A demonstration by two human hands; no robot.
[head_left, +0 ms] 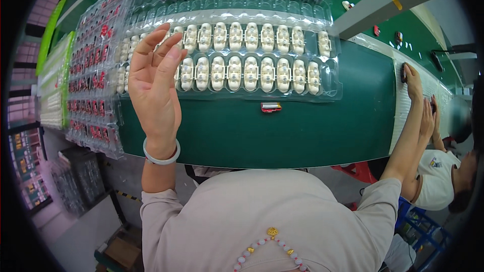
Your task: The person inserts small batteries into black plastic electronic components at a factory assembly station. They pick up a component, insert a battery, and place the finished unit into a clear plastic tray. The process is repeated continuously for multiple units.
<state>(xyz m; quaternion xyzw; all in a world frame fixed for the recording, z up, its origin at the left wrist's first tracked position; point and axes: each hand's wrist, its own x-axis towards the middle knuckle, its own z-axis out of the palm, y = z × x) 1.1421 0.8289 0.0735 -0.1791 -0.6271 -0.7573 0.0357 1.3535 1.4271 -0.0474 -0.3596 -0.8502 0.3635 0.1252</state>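
Over the transparent tray (pixel 330 76), the left hand (pixel 157 88) is loosely open, apparently empty, while the right hand (pixel 412 83) (closed on a dark part (pixel 404 72)) appears mid-transfer, calling for a steady grip next.

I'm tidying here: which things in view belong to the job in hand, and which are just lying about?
Probably the job:
- dark part in the right hand
- white parts near the left hand
- loose red-and-silver part

Seemingly just lying about:
- red stool
- brown box
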